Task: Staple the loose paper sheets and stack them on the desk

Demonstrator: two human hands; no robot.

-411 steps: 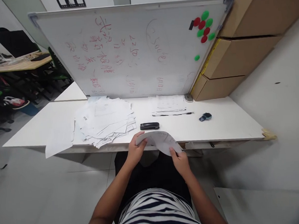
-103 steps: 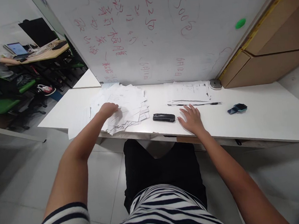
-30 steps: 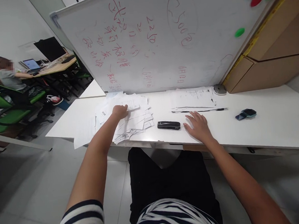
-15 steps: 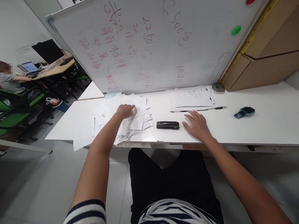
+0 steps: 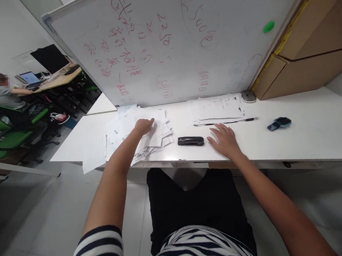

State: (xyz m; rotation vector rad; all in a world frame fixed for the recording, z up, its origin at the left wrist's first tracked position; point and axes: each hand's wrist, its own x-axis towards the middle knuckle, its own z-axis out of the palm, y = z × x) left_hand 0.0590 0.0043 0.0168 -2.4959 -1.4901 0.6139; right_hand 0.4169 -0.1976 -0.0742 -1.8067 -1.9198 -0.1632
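My left hand (image 5: 144,126) is over a messy pile of printed papers (image 5: 126,127) on the left of the white table. Its fingers are closed in a pinch, apparently on the edge of a sheet of paper (image 5: 157,130); the fingertips are partly hidden. My right hand (image 5: 224,140) lies flat on the tabletop with its fingers spread, holding nothing. A black stapler (image 5: 190,141) sits just to its left. Beyond its fingertips lies a thin black pen-like stick (image 5: 241,120), in front of a neater stack of papers (image 5: 213,108).
A whiteboard (image 5: 165,57) with red writing stands along the back of the table (image 5: 307,133). Cardboard boxes (image 5: 297,74) stand at the back right, near a small grey device (image 5: 248,96). A watch (image 5: 279,123) lies on the right. Far left, a person (image 5: 2,92) sits at another desk.
The view has shifted slightly. Both hands stay in nearly the same places, the left one on the paper pile and the right one flat on the table.
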